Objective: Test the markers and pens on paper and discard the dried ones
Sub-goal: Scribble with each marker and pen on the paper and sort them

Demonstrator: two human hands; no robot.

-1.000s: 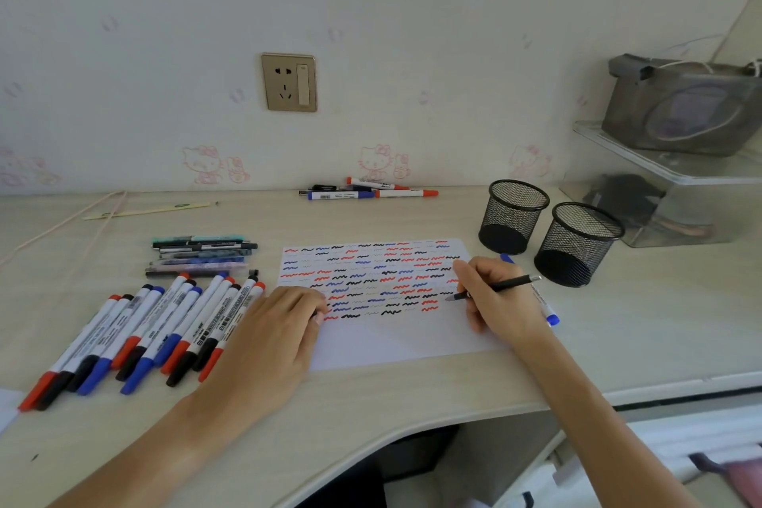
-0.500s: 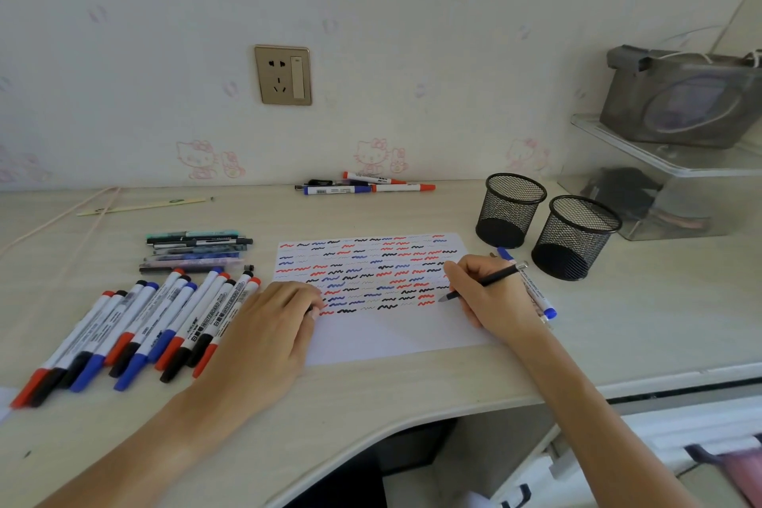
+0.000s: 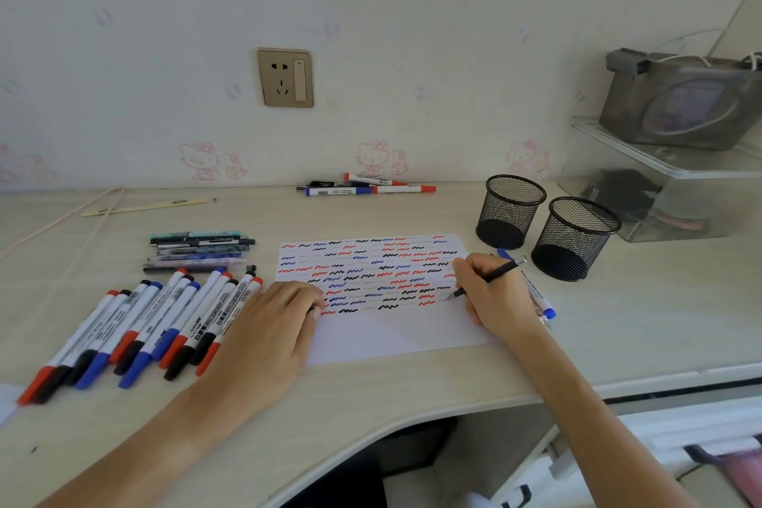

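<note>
The right hand (image 3: 497, 297) pinches one black pen (image 3: 486, 278), its tip on the paper (image 3: 396, 338). Just behind it stand two mesh cups (image 3: 511, 210). The left hand (image 3: 272, 326) lies flat on the paper's left edge; beside it fan roughly twelve markers (image 3: 165, 322).

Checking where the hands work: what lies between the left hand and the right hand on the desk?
In the head view, only the sheet of paper with its squiggle marks lies between the left hand and the right hand, which holds a black pen.
</note>
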